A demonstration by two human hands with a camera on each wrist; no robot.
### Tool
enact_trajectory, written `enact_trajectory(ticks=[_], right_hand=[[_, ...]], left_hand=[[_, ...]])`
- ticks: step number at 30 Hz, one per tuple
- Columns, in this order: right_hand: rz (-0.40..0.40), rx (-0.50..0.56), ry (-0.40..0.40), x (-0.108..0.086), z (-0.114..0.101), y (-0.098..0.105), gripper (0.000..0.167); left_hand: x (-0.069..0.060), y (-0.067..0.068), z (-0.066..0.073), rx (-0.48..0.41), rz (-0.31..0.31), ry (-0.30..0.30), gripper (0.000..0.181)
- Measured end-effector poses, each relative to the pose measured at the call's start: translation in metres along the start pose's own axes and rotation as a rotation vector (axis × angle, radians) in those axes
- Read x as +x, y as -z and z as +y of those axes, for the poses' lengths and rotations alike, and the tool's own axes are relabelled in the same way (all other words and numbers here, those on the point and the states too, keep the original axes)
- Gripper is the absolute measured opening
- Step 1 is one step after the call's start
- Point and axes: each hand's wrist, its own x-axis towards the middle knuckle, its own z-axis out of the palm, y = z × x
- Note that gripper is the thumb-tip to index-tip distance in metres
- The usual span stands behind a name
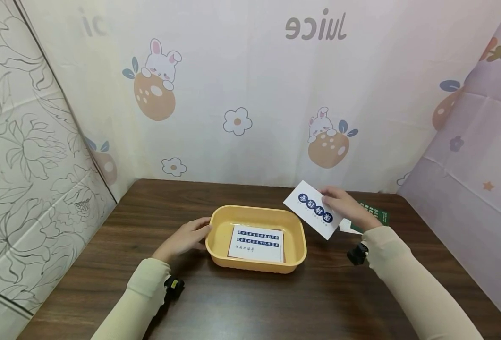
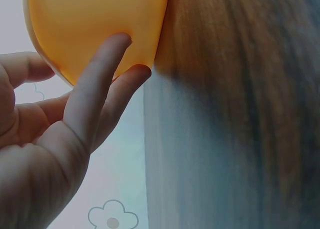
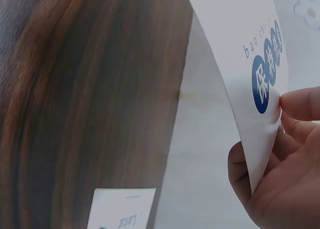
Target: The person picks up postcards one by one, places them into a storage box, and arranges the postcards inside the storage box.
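A white card point(image 1: 313, 210) with dark blue circles and characters is pinched between the thumb and fingers of my right hand point(image 1: 344, 204). It is tilted above the table, to the right of a yellow plastic basin point(image 1: 256, 270). Close by in the right wrist view, the same card point(image 3: 240, 54) bends slightly. My left hand point(image 1: 186, 240) touches the left end of the basin. In the left wrist view, its extended fingers point(image 2: 95, 84) rest against the outer wall. Inside the basin lies another white card point(image 1: 256, 243) with blue strips of writing and a reddish edge beneath it.
Behind my right wrist lies a green card point(image 1: 375, 214) with pale writing, partly hidden, beside a white card point(image 1: 349, 226). The dark wooden table point(image 1: 250, 302) ends at a patterned cloth wall point(image 1: 250, 156) at the back.
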Motion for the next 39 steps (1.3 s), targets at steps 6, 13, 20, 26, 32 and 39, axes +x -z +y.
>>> enact_trajectory(ticks=[6, 13, 20, 26, 32, 39], right_hand=[[-0.018, -0.028, 0.002, 0.003, -0.011, -0.012, 0.042], [-0.022, -0.09, 0.055, 0.005, -0.03, -0.031, 0.037], [-0.042, -0.152, 0.143, 0.013, -0.043, -0.048, 0.032], [-0.09, -0.176, 0.179, 0.017, -0.054, -0.06, 0.028], [-0.134, -0.239, 0.257, 0.021, -0.064, -0.071, 0.025], [-0.24, -0.262, 0.259, 0.027, -0.078, -0.082, 0.024]], left_hand=[[0.0, 0.0, 0.001, 0.001, -0.001, 0.003, 0.048], [0.0, 0.0, 0.0, -0.002, 0.004, 0.006, 0.048], [0.0, 0.0, 0.0, -0.002, 0.007, 0.01, 0.048], [0.0, -0.001, 0.0, 0.005, 0.014, 0.012, 0.048], [0.0, -0.002, 0.0, 0.004, 0.019, 0.015, 0.048], [0.0, -0.001, 0.0, 0.003, 0.007, 0.005, 0.049]])
